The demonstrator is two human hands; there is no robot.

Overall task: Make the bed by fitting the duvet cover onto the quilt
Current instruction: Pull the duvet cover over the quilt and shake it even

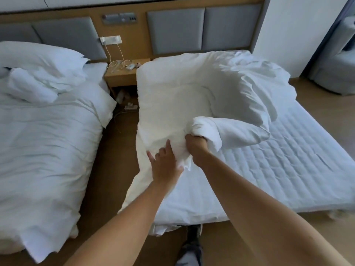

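- Right hand (196, 145): fingers curled tight around a bunched fold of the quilt (207, 127).
- Left hand (165, 162): fingers spread, laid flat on the duvet cover (163, 104).
- Both are found on the bed (288, 160), left side.

Made second bed (44, 143), pillows (38, 60); wooden nightstand (120, 75), tangled cables (117, 63); grey armchair (334, 64)

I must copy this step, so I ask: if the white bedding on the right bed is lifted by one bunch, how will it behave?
Probably floppy: the white bedding droops around the right hand gripping a bunch. Likely light for its bulk, since one hand lifts that fold. The left hand lies flat on it, perhaps to stop sliding.
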